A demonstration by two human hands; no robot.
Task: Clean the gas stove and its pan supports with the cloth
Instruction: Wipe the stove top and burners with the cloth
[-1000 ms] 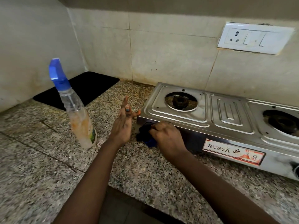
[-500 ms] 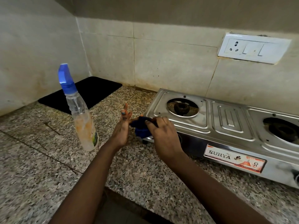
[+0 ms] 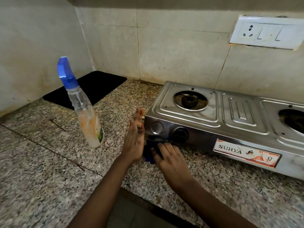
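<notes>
1. Nearest the camera, two bare forearms are seen reaching out over the speckled granite counter (image 3: 49, 186).
2. The right hand (image 3: 171, 159) is laid palm-down on the dark blue cloth (image 3: 148, 157), fingers only slightly bent over it; the cloth is pressed onto the counter right at the foot of the stove's front left corner. Whether the thumb is tucked round the cloth cannot be told.
3. The left hand (image 3: 134, 137) is held edge-up just beside the cloth, fingers straight and together, nothing in it. Its fingertips are close to the stove's left corner; actual contact cannot be made out.
4. To the left, a clear spray bottle (image 3: 86, 112) with a blue trigger head is stood upright on the counter, apart from both hands, with orange-tinted liquid low inside.
5. The steel gas stove (image 3: 230, 122) is set on the counter at right. A black knob (image 3: 181, 134) is seen on its front panel, and a label reading "SURYA" (image 3: 246, 153) further along.
6. On top, the left burner (image 3: 190, 101) is bared, no pan support over it; the right burner (image 3: 294, 120) is cut by the frame edge.
7. Further back, a black mat (image 3: 92, 87) is laid in the corner.
8. Farthest off, a white switch plate (image 3: 266, 32) is fixed to the tiled wall.
</notes>
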